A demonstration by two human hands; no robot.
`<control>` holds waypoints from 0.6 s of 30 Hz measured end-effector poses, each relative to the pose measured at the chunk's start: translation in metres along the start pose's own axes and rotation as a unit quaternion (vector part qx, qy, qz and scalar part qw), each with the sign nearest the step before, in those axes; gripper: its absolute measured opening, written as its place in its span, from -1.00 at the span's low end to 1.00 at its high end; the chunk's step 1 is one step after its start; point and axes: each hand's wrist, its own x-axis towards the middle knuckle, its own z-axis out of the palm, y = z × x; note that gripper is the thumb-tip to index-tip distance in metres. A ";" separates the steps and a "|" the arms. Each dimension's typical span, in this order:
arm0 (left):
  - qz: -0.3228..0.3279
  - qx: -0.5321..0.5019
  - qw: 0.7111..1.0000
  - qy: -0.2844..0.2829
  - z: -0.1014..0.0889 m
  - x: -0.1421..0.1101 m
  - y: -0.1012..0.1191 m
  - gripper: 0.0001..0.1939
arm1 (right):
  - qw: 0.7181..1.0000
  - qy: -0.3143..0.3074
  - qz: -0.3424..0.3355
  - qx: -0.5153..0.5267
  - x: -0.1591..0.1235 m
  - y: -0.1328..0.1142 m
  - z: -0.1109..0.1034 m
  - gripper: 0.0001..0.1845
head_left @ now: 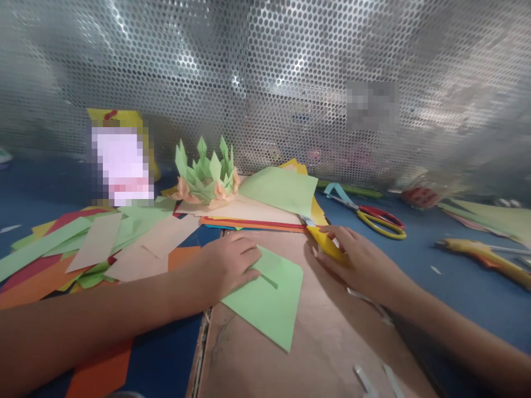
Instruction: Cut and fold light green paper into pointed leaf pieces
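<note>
On the brown board (323,342) we see the green sheet (277,309). Our left hand (226,268) rests over this sheet, fingers loosely bent, grasping nothing. Near the board's far right corner, our right hand (352,260) grasps the yellow cutter (326,243). Beyond the board lie 1 pair of scissors (380,222).

Muted light here, and glare bursts off the perforated metal wall (265,105) at twelve o'clock, its holes smearing toward the edges! Pixelated blocks (372,106) mask nine-to-ten and two o'clock; toward four, soft shadow edges the right hand (352,251).
</note>
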 end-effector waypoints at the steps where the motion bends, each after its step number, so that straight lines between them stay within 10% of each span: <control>1: -0.005 -0.007 1.000 0.004 0.002 -0.001 -0.001 -0.75 | 1.000 -0.011 0.010 0.006 -0.001 0.001 0.001 -0.58; 7: -0.024 -0.060 0.998 -0.013 0.004 -0.007 -0.008 -0.46 | 0.989 -0.097 0.045 0.101 0.003 0.010 -0.011 -0.47; 12: -0.014 -0.062 0.998 -0.008 -0.002 -0.009 -0.009 -0.68 | 0.934 -0.196 -0.004 0.299 -0.002 0.010 -0.028 -0.54; 18: -0.065 -0.055 0.996 -0.026 -0.015 -0.007 -0.004 -0.72 | 0.953 0.020 0.004 0.301 -0.019 -0.003 -0.027 -0.67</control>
